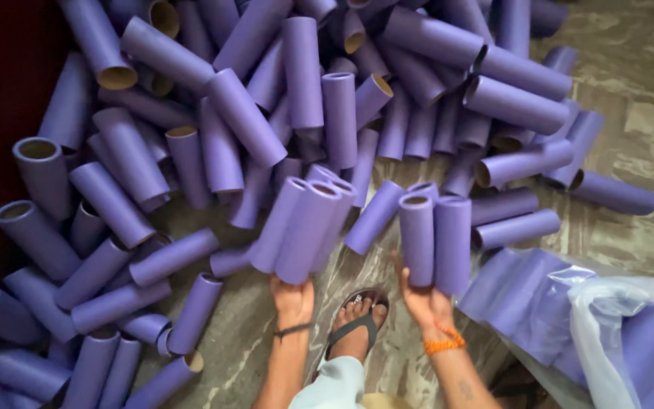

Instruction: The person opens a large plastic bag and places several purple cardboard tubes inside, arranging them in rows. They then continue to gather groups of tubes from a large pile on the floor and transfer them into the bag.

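Tubes (304,227) of purple card are gripped in a bunch by the left hand (293,299), fingers closed around their lower ends. Two more tubes (437,238) are clasped upright by the right hand (425,299). Both bunches are held over the floor (630,106), just before a large heap of tubes (266,98). A plastic bag (615,326) of tubes lies at right, and a sandalled foot (357,322) is seen between the hands.

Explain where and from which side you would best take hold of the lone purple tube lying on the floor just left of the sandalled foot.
Grip the purple tube around its middle, from above. It lies on its side on the floor, with its top and flanks bare there. Both its ends sit close to other tubes. The left hand is nearest, though it already holds a bundle of tubes.
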